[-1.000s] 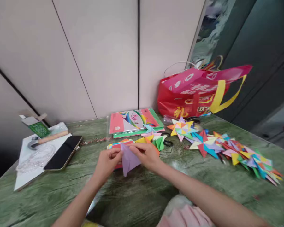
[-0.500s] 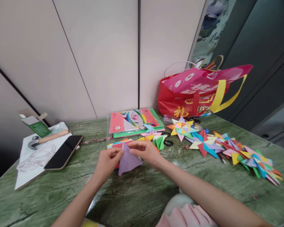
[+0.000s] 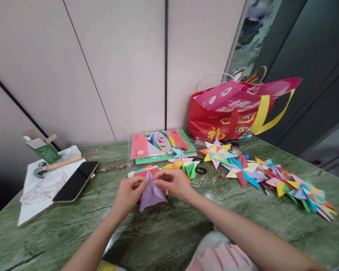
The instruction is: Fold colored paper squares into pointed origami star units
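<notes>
Purple folded paper [image 3: 153, 197] is pinched by both my left grip [image 3: 130, 191] and right grip [image 3: 173, 183], in front of the multicoloured stack of paper sheets [image 3: 135, 174]; it looks only part-shaped. Right of that stack, multicoloured pointed paper stars [image 3: 244, 172] seem finished, while its sheets look unfolded.

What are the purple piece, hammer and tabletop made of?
Purple piece: thin, matte paper by the look of it; it shows folds and straight creases.
Hammer: handle probably wood, pale tan and smooth; curved grey head likely metal.
Tabletop: glossy, light reflecting off it; green with dark veining, so stone or a printed imitation, can't tell.
</notes>
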`<state>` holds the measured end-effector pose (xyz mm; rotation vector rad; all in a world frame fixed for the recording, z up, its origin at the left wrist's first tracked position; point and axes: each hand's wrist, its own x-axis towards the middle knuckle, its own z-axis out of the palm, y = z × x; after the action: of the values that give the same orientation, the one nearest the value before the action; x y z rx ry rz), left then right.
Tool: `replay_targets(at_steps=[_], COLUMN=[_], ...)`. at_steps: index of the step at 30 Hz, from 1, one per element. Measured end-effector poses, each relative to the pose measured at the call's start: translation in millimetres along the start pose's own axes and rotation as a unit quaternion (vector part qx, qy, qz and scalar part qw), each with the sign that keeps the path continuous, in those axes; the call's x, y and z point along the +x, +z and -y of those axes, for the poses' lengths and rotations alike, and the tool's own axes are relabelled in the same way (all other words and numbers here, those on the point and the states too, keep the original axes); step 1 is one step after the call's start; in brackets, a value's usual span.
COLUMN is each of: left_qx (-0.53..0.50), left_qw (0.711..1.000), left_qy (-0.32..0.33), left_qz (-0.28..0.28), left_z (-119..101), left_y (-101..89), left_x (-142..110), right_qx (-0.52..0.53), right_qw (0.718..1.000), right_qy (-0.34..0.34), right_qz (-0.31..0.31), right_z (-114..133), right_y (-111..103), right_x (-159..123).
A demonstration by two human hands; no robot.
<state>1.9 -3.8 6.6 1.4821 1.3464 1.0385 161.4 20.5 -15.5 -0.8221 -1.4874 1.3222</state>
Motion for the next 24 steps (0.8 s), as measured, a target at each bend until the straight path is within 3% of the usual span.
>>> replay_targets(at_steps=[14,24], left_qx=[-0.012,-0.022], left_qw=[0.998,0.998], left_qy=[-0.028,-0.051], left_qz=[0.050,0.024], left_z=[-2.1,-2.4], left_y=[0.3,1.7], left_x=[-2.5,-3.2], right_qx=[-0.005,0.028], right_qw=[1.000,0.999], right_qy=[0.014,0.029], right_qz=[0.005,0.037], right_z=[-0.8,-4.3], right_y=[-2.2,-3.2], right_x=[1.6,0.1])
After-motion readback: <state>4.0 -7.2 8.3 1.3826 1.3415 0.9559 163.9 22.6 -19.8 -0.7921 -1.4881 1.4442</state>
